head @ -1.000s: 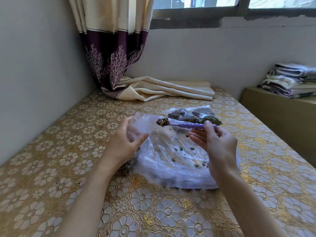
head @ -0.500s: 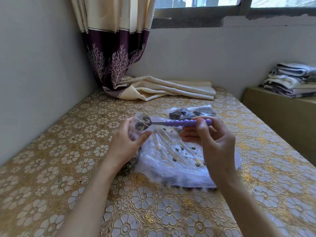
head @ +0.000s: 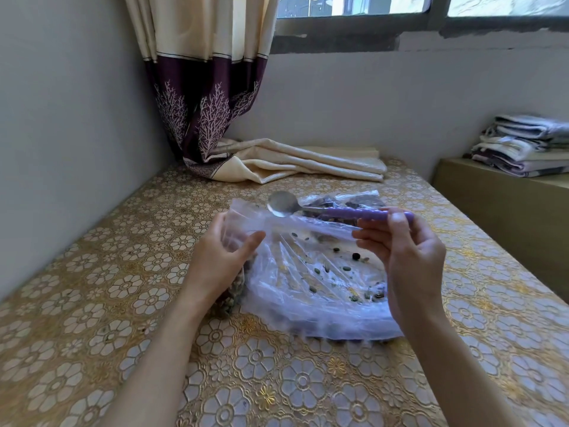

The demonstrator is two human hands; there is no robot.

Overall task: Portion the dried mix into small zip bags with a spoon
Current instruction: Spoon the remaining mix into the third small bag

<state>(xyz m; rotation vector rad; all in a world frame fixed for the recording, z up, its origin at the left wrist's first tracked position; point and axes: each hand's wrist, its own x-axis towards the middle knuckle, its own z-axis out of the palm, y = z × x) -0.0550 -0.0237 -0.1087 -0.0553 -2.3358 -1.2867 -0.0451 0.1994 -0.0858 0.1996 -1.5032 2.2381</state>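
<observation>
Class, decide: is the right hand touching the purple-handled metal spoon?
Touching. The head view shows the right hand pinching the purple-handled metal spoon by its handle end between thumb and fingertips.

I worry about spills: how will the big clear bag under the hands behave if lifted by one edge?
Probably floppy: the big clear bag lies creased and sagging on the table. It looks light, nearly empty. The loose seeds inside would likely slide toward the low side.
</observation>
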